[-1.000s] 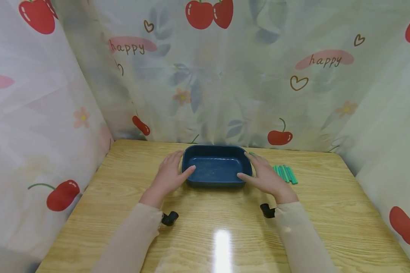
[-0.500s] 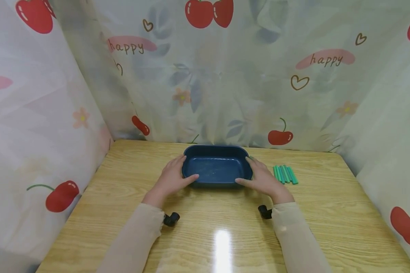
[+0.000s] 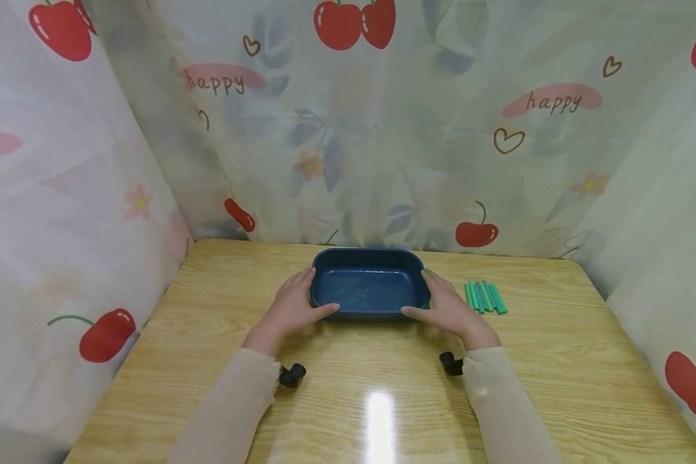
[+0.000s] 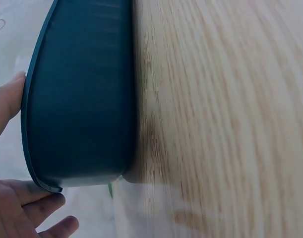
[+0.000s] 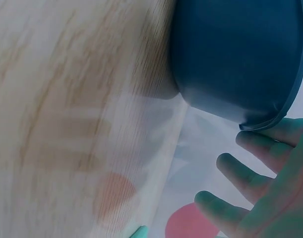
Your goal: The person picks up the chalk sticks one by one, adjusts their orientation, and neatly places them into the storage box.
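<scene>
A dark blue rectangular bin (image 3: 362, 290) with rounded corners stands on the wooden table with nothing in it. My left hand (image 3: 292, 306) grips its near left corner, thumb at the front rim and fingers along the left side. In the left wrist view, the thumb and fingers touch the rim of the bin (image 4: 82, 94). On the opposite side, my right hand (image 3: 449, 309) holds the near right corner in the same way. The right wrist view shows the index finger at the rim of the bin (image 5: 240, 54), the other fingers spread apart from it.
Several green and teal sticks (image 3: 485, 297) lie side by side on the table (image 3: 371, 367), right of the right hand. A printed cloth curtain (image 3: 354, 129) encloses the back and both sides. Black mounts stick out at both wrists.
Both hands have closed in on the bin from its sides, and the thumbs have come to its front rim. The bin and the sticks stay in place.
</scene>
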Motion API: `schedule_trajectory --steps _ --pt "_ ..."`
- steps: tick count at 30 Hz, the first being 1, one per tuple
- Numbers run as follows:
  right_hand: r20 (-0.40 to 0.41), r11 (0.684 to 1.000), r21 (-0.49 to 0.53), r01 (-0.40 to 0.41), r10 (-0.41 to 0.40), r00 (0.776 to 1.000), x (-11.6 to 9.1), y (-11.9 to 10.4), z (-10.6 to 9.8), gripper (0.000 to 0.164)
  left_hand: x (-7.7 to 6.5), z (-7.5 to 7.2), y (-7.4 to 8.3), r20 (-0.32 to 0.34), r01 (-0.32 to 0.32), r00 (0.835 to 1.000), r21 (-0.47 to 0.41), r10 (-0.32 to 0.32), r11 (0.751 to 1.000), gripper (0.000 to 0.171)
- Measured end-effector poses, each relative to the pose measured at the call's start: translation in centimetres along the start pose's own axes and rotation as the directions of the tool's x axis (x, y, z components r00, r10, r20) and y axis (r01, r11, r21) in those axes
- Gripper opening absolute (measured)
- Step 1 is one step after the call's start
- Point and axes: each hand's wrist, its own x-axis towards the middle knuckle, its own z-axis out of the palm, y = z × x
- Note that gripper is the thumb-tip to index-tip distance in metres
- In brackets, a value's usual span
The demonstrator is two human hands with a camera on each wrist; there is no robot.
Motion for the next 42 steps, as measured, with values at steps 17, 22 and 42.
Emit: schedule_trajectory --steps 17,22,42 --pt "-0.011 1.0 0.001 -0.018 0.018 1.0 -0.1 0.5 -0.4 0.111 0.2 0.4 0.6 -0.015 -0.009 1.0 0.001 0.009 1.0 0.109" --pt "-0.009 1.0 0.008 -0.016 0.017 1.0 -0.1 0.5 -0.4 0.111 0.2 0.6 0.5 -0.023 0.001 1.0 -0.02 -0.002 1.0 0.109" --pt "-0.038 0.999 0.004 0.033 -0.033 0.999 -2.1 -1.0 -1.9 0.105 -0.2 1.5 0.1 -0.009 0.038 0.999 -0.122 -0.04 0.992 0.109"
